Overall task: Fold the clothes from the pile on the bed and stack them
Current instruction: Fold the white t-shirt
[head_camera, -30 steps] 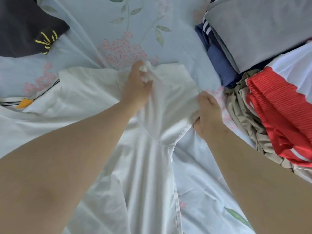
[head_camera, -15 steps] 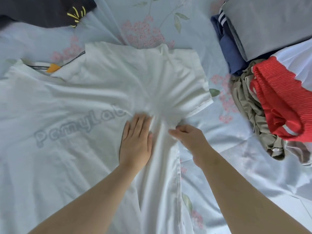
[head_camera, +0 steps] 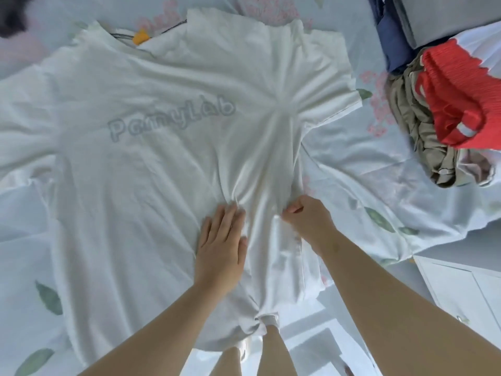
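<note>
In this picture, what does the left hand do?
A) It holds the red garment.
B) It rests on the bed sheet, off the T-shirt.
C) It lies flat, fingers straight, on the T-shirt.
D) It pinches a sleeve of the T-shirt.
C: the left hand lies flat with straight fingers on the white T-shirt, while the right hand pinches the cloth beside it.
</note>
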`<state>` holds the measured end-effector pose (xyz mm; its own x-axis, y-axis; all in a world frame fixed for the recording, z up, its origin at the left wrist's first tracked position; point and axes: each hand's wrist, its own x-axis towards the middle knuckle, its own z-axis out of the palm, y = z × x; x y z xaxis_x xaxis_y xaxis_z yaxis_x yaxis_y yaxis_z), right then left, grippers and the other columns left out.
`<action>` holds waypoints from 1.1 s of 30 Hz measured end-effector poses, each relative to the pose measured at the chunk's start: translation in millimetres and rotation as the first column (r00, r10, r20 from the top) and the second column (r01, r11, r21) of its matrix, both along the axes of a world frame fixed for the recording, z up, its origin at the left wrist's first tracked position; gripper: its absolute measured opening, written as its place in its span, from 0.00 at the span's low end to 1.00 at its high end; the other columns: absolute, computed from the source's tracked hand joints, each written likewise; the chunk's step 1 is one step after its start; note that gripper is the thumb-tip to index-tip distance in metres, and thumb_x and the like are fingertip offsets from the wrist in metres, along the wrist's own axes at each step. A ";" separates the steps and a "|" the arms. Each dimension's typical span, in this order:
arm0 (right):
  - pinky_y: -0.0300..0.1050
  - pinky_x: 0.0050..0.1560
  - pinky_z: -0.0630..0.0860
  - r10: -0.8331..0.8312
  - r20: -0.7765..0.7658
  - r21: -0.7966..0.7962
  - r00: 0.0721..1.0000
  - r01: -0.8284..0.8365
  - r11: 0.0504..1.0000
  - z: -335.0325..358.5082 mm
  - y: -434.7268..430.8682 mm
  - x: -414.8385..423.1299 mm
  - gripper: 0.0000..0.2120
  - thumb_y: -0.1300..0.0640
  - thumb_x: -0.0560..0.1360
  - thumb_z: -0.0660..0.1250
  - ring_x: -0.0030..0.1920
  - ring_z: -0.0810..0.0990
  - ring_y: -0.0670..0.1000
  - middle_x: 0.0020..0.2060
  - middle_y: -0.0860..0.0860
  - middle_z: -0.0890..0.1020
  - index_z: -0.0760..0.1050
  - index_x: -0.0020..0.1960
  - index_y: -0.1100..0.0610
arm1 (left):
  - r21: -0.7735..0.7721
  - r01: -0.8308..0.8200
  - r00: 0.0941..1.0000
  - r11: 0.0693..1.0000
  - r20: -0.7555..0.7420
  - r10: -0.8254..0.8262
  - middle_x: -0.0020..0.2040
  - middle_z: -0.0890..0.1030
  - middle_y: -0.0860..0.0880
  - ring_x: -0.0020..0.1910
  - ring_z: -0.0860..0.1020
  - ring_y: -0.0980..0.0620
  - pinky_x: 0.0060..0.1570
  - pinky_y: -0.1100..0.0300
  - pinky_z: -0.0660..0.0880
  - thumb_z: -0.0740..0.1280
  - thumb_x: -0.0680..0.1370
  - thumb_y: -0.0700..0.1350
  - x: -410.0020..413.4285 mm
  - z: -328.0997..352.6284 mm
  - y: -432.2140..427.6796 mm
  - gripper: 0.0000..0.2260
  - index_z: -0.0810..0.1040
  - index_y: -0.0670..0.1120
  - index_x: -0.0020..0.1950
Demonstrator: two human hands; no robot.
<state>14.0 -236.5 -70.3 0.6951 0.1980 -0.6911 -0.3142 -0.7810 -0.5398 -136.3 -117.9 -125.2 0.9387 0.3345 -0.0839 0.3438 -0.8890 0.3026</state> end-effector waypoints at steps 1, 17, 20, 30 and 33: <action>0.42 0.39 0.77 -0.016 0.029 -0.016 0.999 0.017 1.000 -0.6 -8.0 -8.6 0.03 0.60 0.73 0.66 0.40 0.77 0.54 0.39 0.51 0.78 0.73 0.45 0.59 | 0.002 -0.009 1.000 1.000 0.002 0.009 0.71 0.70 0.46 0.71 0.61 0.47 0.71 0.54 0.49 0.53 0.79 0.48 -7.6 0.1 -2.9 0.20 0.65 0.46 0.70; 0.43 0.39 0.68 -0.562 -0.149 0.218 0.814 0.581 0.784 16.0 -98.9 -45.8 0.07 0.57 0.79 0.61 0.35 0.68 0.50 0.34 0.50 0.71 0.68 0.41 0.54 | -0.070 -0.262 0.962 0.962 -0.098 0.255 0.71 0.69 0.44 0.73 0.63 0.44 0.70 0.52 0.51 0.53 0.78 0.53 -64.0 14.7 -63.9 0.24 0.68 0.45 0.71; 0.39 0.31 0.68 -0.454 0.142 0.175 0.880 0.429 0.886 23.4 -118.0 -26.6 0.07 0.56 0.79 0.58 0.33 0.69 0.49 0.34 0.49 0.71 0.68 0.42 0.52 | -0.052 -0.287 0.955 0.957 -0.100 0.280 0.72 0.69 0.43 0.73 0.61 0.44 0.70 0.51 0.51 0.54 0.77 0.53 -70.0 15.7 -68.6 0.24 0.66 0.47 0.72; 0.46 0.39 0.69 -0.179 0.162 -0.104 0.970 0.197 0.975 14.3 -142.1 -21.1 0.04 0.63 0.76 0.56 0.40 0.71 0.57 0.36 0.51 0.72 0.67 0.49 0.59 | -0.053 -0.371 0.910 0.927 -0.216 0.352 0.72 0.68 0.44 0.74 0.62 0.43 0.70 0.49 0.55 0.53 0.73 0.58 -72.7 29.5 -91.2 0.30 0.66 0.47 0.73; 0.53 0.57 0.66 -0.055 0.227 -0.311 0.972 0.126 0.942 17.2 -134.4 -24.9 0.09 0.65 0.77 0.54 0.54 0.71 0.60 0.52 0.56 0.74 0.65 0.56 0.57 | -0.084 -0.374 0.906 0.923 -0.246 0.345 0.71 0.69 0.45 0.72 0.64 0.45 0.68 0.47 0.62 0.53 0.73 0.56 -84.0 34.7 -91.7 0.29 0.67 0.47 0.72</action>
